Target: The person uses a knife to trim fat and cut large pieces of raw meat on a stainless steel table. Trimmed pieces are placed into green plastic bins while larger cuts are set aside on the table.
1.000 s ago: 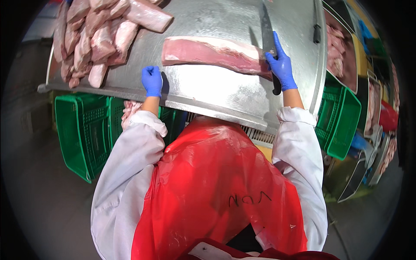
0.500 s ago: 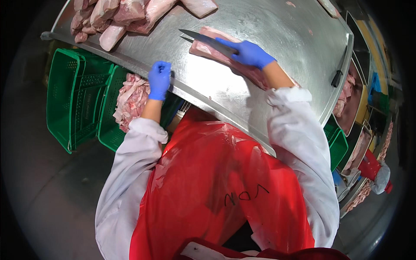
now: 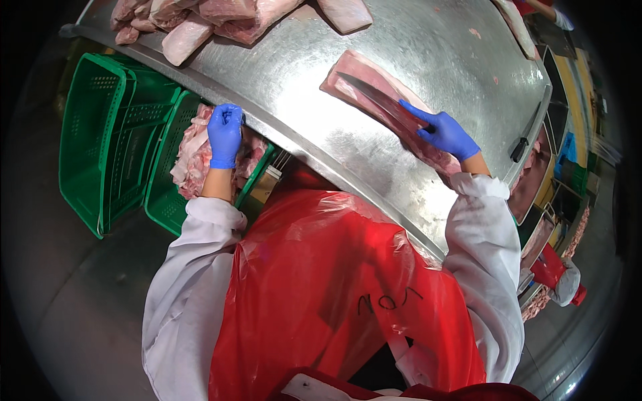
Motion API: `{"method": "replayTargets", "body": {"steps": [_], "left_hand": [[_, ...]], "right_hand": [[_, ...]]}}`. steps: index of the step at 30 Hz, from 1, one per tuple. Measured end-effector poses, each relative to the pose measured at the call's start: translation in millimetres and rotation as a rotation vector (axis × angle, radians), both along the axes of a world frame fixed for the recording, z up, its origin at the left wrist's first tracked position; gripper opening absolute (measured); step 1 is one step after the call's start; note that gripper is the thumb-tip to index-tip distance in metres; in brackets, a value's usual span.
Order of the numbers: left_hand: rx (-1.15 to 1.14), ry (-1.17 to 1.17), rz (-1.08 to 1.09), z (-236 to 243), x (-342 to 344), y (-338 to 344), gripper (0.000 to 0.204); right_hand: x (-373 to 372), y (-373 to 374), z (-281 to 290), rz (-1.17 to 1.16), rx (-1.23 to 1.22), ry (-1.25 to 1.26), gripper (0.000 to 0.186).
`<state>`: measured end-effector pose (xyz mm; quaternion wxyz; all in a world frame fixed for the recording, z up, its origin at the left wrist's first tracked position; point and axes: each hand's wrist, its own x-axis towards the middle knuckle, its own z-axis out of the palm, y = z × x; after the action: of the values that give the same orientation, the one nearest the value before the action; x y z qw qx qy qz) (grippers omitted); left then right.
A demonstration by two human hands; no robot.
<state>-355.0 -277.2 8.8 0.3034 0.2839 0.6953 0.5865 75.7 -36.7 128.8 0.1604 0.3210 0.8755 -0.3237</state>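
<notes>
Steel table [image 3: 334,134], curved by lens, wet sheen. Pile of raw pink meat cuts [image 3: 214,17] at its far left edge. Below the near edge — green plastic crates [image 3: 110,147], one holding meat trimmings [image 3: 190,157]. Red plastic apron [image 3: 321,294] over white sleeves [image 3: 184,287]. Spare knife [image 3: 525,137] lies at table's right rim — black handle.

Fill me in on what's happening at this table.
A person in a red apron works at a steel table. The right hand holds a knife laid flat along a long slab of meat. The left hand grips the table's near edge, above green crates, one holding meat. More cuts are piled at the far side.
</notes>
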Motion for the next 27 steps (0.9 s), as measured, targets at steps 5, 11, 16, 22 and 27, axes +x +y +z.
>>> {"method": "replayTargets", "body": {"steps": [5,11,16,22,27], "left_hand": [[0.025,0.035,-0.019,-7.9,-13.1,2.7,0.007],[0.055,-0.033,0.008,-6.8,-18.0,16.1,0.008],[0.120,0.095,0.110,1.1,-6.5,39.3,0.007],[-0.244,0.029,-0.231,14.2,105.3,96.2,0.032],[-0.423,-0.153,-0.232,-36.5,142.7,124.9,0.037]], "right_hand": [[5.2,-7.4,14.2,-0.041,-0.113,-0.004,0.072],[-104.2,-45.6,-48.0,-0.205,-0.058,0.232,0.069],[-157.0,-60.5,-61.8,-0.491,0.004,0.395,0.070],[-91.2,-38.5,-44.9,-0.947,-0.140,0.647,0.074],[-84.9,-52.0,-46.6,-0.835,-0.059,0.534,0.075]]}}
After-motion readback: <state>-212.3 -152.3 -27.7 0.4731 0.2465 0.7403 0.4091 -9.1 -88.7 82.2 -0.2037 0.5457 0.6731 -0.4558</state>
